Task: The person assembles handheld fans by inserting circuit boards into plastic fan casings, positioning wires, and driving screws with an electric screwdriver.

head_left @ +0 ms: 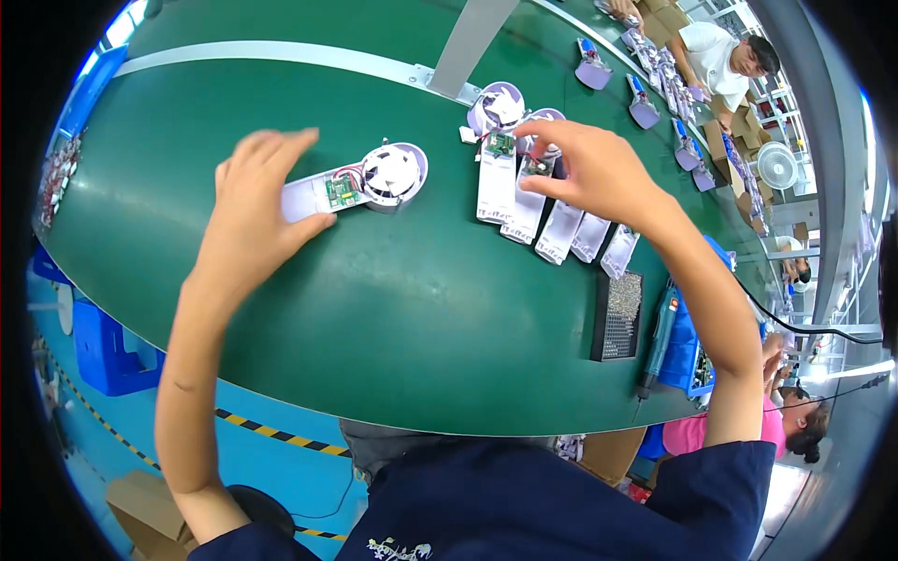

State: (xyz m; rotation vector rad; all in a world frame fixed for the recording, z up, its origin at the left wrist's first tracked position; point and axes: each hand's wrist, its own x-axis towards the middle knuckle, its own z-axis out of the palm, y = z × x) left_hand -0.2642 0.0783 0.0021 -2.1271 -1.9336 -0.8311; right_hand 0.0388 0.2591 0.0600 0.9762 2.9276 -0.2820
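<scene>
On the green bench lies a white handheld fan half [309,194], its round impeller to the right and a small green circuit board [341,190] with red wires on its handle. My left hand [257,196] is around the handle's end, thumb and fingers apart; whether it touches the handle I cannot tell. Farther right, my right hand [599,168] hovers with thumb and fingers spread over a row of similar fan halves [496,187], hiding parts of some. Nothing shows between its fingers.
A black tray of screws [620,316] and an electric screwdriver [662,332] lie at right, beside a blue bin [687,351]. A metal post [472,47] rises from the bench. More fan parts [644,103] sit far right, near a person in white [716,61].
</scene>
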